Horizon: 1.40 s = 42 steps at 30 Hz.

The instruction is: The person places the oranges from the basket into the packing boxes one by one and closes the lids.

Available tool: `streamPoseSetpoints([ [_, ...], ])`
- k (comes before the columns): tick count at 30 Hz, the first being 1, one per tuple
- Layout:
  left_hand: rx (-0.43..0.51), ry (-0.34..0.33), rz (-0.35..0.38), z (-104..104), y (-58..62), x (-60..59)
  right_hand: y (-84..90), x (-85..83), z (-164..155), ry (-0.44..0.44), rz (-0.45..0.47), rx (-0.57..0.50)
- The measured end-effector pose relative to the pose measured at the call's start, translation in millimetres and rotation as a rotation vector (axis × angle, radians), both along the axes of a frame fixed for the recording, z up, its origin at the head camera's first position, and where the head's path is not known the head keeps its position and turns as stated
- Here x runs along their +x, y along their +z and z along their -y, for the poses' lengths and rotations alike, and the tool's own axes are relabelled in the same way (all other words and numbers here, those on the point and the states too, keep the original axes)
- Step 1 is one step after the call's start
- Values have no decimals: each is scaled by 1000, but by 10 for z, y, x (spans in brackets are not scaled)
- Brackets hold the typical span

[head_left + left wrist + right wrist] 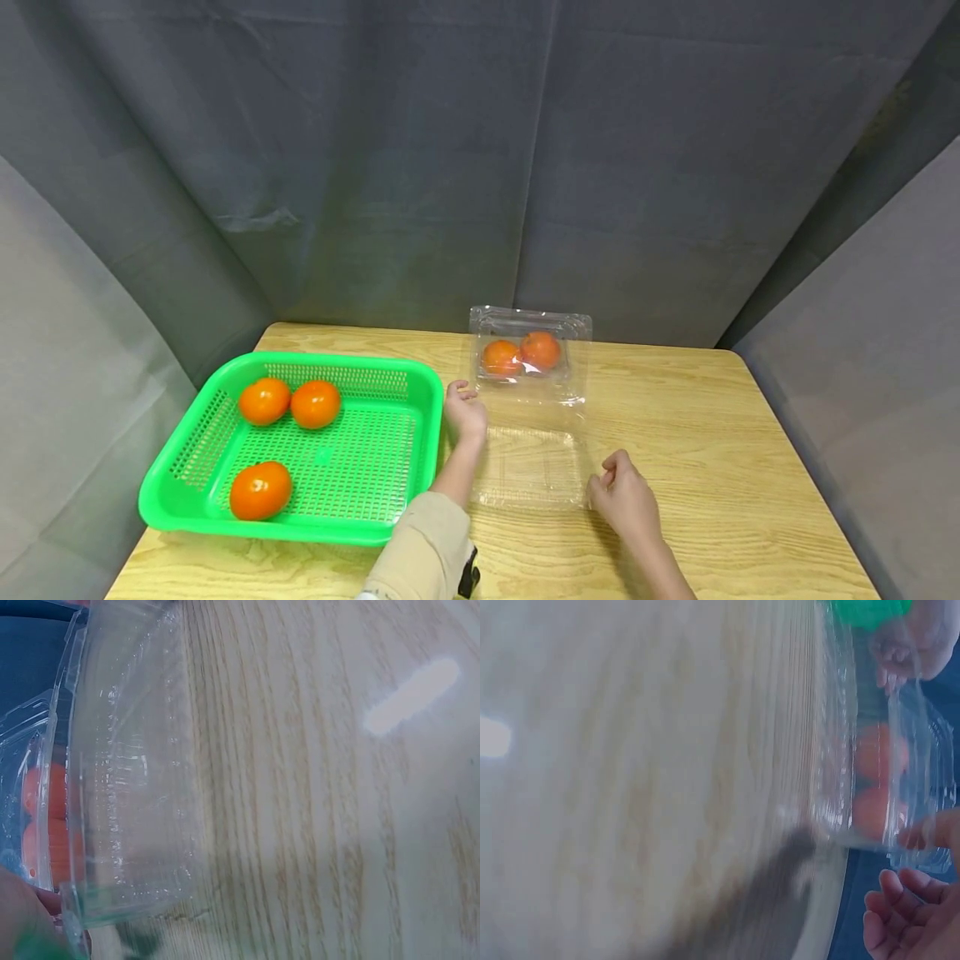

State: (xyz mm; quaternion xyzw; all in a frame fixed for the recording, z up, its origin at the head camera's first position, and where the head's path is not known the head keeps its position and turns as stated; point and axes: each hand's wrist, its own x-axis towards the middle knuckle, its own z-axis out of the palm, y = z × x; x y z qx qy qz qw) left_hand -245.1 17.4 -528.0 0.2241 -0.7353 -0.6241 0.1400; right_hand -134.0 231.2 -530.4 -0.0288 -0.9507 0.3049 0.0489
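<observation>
Currently right grip (626, 500) is loosely spread, right of clear clamshell (528, 477). Left grip (467, 417) at left edge, can't tell if pinching

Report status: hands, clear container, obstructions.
Left hand, right hand flank clear container; grips unclear. Two orange fruits visible farther back. Green basket crowds left forearm.

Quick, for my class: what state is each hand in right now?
Left hand: at the box's left side; grip cannot be told.
Right hand: at its right side; grip cannot be told.
</observation>
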Motion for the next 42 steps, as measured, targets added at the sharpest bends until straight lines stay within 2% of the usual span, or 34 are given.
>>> streamPoseSetpoints([
  [6, -8, 8, -11, -11, -8, -8, -11, -189, -103, 11, 14, 111],
  [12, -26, 6, -17, -28, -21, 3, -90, -337, -161, 53, -102, 273],
  [16, -55, 8, -23, -34, -34, 1, -122, -371, -172, 87, -108, 349],
  [24, -117, -8, 19, -22, -30, 14, -74, -384, -134, 170, -93, 428],
  [31, -207, -5, 40, -31, -39, 32, -58, -377, -109, 158, -60, 452],
  [36, -332, 11, -10, -54, -53, 40, -71, -375, -107, 152, -65, 452],
  [42, -477, -25, -156, -73, -32, 53, -69, -385, -104, 141, -45, 446],
])
